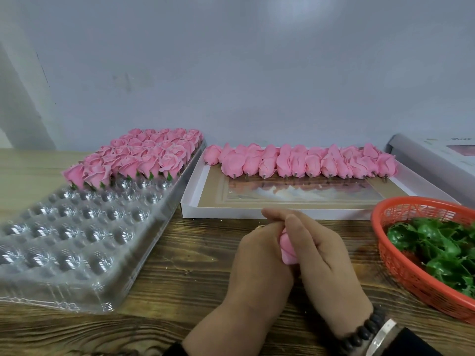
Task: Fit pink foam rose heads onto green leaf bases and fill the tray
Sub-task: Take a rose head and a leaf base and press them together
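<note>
Pink foam rose head [287, 249], clasped between our left hand [259, 258] and right hand [323, 258] above the wooden table [180, 253]; we judge it light, soft and easily crushed, best held gently round its base, sparing the petals.

one head-worn view, forward and down, close over the wooden table [180, 265]

Pale grey wall [231, 73] behind wooden table [180, 265]
</note>
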The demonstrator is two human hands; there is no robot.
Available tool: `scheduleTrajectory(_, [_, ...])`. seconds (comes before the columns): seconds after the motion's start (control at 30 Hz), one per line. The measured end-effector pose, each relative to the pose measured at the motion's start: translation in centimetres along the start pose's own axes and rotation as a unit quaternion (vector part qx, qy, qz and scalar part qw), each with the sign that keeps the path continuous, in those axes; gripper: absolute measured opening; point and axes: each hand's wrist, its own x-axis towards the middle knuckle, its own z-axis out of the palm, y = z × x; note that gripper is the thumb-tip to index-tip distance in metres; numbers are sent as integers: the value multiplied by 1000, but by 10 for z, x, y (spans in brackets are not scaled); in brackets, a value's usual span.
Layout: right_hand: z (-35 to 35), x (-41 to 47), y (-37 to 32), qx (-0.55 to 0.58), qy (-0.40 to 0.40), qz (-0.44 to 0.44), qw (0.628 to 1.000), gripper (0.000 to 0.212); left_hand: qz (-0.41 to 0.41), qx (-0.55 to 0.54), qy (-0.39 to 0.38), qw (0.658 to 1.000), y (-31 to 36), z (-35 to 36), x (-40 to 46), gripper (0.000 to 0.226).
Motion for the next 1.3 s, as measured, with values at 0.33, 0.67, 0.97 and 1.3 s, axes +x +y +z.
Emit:
scheduleTrajectory(0.33, [-11, 6, -7, -96, -167, 13, 981, 25, -63, -112, -190, 973, 5, -9, 2, 28])
scheduleTrajectory(0.67, [-9, 2, -2, -23, -72, 12, 997, 64, -34, -161, -60, 985, 3, -10, 5, 20])
scheduleTrajectory(0.97, [0, 2, -5, -10, -2, -8, 1000, 37, -25, -95, -12, 995, 8, 3, 0, 29])
scheduleTrajectory(1.3, [-14, 8, -11, -72, -203, 55, 975, 22, -88, -138, -195, 967, 2, -12, 0, 28])
